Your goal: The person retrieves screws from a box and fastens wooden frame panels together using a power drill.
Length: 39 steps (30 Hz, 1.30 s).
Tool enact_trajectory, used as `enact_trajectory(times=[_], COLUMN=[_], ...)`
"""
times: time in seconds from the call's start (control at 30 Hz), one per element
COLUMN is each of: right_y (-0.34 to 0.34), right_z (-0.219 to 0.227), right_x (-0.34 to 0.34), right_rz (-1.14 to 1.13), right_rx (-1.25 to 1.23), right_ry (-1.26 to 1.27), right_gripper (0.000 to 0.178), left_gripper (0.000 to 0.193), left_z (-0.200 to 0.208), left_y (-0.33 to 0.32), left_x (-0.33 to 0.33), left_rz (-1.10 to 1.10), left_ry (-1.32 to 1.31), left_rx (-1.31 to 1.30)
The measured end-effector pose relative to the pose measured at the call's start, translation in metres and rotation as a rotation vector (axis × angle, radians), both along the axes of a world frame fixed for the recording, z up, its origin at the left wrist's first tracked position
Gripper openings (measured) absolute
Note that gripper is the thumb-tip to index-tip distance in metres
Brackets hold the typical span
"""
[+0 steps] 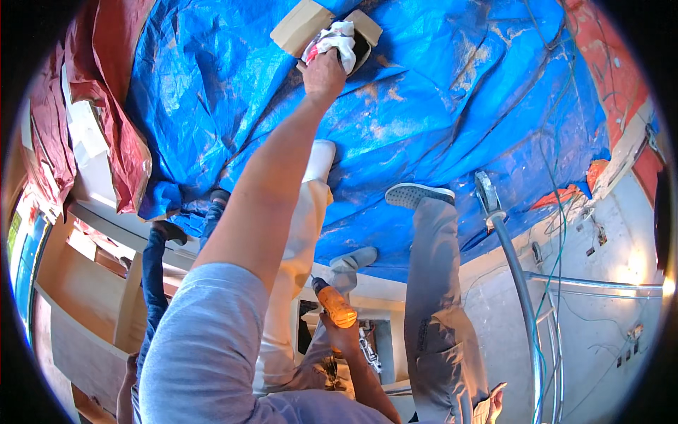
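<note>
- Head view: I am watching the person's left hand (pixel 325 74) resting on a crumpled white bag (pixel 342 35) with a red patch, which is sitting in the mouth of an open cardboard box (pixel 300 30)
- The left thumb is standing out to one side while the other fingers are disappearing into the white folds, so I cannot tell whether they are pinching the bag or only pressing on it
- Well below the box, what I am reading as the right hand (pixel 341 338), since its forearm is coming in from the lower edge beside the grey shirt (pixel 205 332), is curling its fingers around an orange drill (pixel 337 309), whose tip is pointing up toward the box's side of the view
- On progress, I am judging this as partway: the box's flaps are already lying spread and the bag is showing, but it is not yet sitting clear of the box; the contents are hiding from me, so I cannot tell how much is left
- Under and around the box, a wrinkled, dusty blue tarp (pixel 424 106) is spreading; red sheeting (pixel 120 152) is bunching left of the box
- Below the box, a white shoe (pixel 321 161) is standing; lower right of the box, a grey shoe (pixel 418 194) and a metal pole frame (pixel 514 268) are standing well apart from it
</note>
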State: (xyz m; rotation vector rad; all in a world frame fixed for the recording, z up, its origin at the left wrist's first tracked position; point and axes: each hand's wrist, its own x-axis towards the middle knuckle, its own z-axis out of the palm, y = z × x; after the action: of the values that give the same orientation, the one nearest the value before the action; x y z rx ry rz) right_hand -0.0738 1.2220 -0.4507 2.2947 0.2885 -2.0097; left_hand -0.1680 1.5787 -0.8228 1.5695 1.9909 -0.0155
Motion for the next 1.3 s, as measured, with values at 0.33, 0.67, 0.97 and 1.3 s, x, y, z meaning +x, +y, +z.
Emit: enact_trajectory(times=[0.33,0.67,0.97,1.3], right_y=[0.004,0.003,0.008,0.007], right_z=[-0.004,-0.015,-0.013,0.004], right_x=[0.008,0.016,0.017,0.031], right_rz=[0.074,0.044,0.163,0.297], right_rx=[-0.109,0.073,0.17,0.162], right_ry=[0.037,0.036,0.048,0.039], right_gripper=[0.03,0.028,0.027,0.03], left_gripper=[0.027,0.02,0.017,0.014], left_z=[-0.011,-0.004,0.012,0.029], left_y=[0.007,0.027,0.028,0.004], left_x=[-0.005,0.002,-0.035,-0.056], left_rz=[0.075,-0.012,-0.405,-0.123], left_ry=[-0.021,0.096,0.055,-0.196], left_rx=[-0.011,-0.124,-0.062,0.077])
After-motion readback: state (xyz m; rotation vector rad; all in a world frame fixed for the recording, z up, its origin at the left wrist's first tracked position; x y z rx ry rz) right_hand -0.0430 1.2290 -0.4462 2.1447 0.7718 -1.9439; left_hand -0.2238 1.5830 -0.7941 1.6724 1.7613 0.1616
